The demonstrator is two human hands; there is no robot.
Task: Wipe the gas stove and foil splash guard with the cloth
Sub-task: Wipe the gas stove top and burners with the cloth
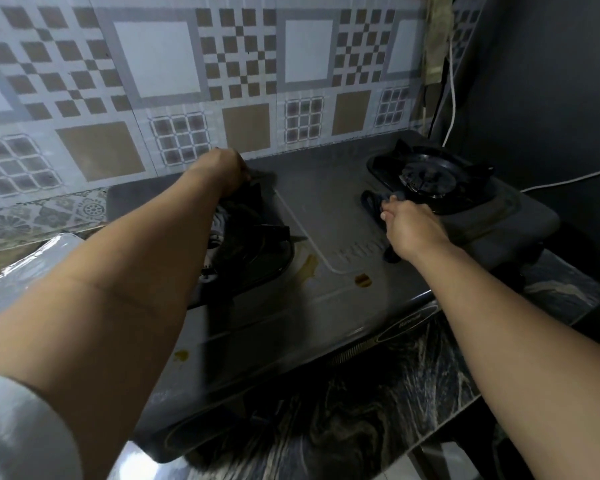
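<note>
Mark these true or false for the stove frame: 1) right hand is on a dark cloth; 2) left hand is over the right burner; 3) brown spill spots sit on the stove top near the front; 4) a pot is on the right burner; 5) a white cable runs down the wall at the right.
1) True: the right hand holds the dark cloth on the gas stove.
2) False: the left hand reaches over the left burner toward the foil splash guard.
3) True: brown spill spots show there.
4) False: the right burner carries nothing.
5) True: the white cable hangs there.
</note>
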